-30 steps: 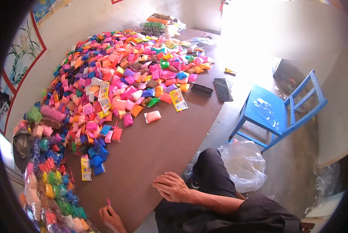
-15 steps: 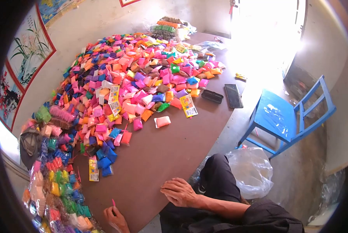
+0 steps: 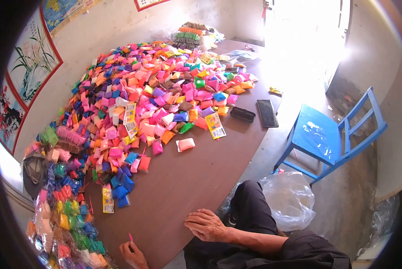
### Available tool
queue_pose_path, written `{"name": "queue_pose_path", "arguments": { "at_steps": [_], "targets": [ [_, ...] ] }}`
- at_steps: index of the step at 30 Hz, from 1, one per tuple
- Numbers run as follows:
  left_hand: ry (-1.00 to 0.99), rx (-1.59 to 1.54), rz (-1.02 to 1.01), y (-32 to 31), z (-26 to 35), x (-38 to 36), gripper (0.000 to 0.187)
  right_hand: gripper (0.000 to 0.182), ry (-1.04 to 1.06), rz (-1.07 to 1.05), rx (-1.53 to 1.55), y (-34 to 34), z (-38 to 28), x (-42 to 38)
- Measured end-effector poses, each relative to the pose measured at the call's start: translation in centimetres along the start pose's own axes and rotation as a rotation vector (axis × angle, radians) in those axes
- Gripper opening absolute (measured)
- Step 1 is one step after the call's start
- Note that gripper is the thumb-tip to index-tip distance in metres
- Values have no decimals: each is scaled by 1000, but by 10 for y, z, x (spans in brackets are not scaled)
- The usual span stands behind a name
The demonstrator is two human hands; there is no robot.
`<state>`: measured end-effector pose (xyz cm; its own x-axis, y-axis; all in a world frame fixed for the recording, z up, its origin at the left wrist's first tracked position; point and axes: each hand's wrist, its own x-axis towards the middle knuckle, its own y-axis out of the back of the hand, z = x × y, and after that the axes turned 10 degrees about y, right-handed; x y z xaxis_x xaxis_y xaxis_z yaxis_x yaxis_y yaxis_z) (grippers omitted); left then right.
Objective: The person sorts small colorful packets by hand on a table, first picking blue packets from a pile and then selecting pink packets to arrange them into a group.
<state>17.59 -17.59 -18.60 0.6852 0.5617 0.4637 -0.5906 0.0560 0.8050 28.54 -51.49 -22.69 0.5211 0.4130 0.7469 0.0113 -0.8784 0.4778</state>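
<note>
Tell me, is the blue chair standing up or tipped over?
Standing up: the blue chair has its seat facing up, its legs underneath and its backrest rising above.

Packets (image 3: 158,127) were pink, orange, purple, blue, green, yellow, white and brown; stick (image 3: 130,237) was pink, table (image 3: 187,175) plain brown, chair (image 3: 315,136) blue with white blotches, phone (image 3: 267,113) and case (image 3: 242,114) black, printed cards (image 3: 215,125) yellow and white, trousers (image 3: 252,206) dark, and wall picture (image 3: 32,65) red-bordered, patterned with green leaves on pale ground.
</note>
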Motion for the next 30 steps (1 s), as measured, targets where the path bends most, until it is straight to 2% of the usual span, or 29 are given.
{"name": "queue_pose_path", "arguments": {
  "at_steps": [3,6,9,15,21,24,30],
  "targets": [
    [-33,4,19,1,-1,1,25,27,-3,9,0,-2,-1,0],
    [105,19,-111,4,-5,-1,34,28,-11,-6,-14,0,-2,0],
    [140,13,-53,-17,-26,0,14,28,-18,-9,-30,0,-1,-1],
    [7,5,19,-14,-24,-1,11,27,-19,32,-60,5,-5,8],
    [97,-45,-25,-8,-13,-1,10,26,-40,20,-42,16,-9,21],
    [45,-24,-1,-7,-10,-2,10,20,-127,65,-13,32,-9,37],
    [27,-69,-108,-2,-11,4,10,15,-142,191,-401,87,69,61]
  ]
}}
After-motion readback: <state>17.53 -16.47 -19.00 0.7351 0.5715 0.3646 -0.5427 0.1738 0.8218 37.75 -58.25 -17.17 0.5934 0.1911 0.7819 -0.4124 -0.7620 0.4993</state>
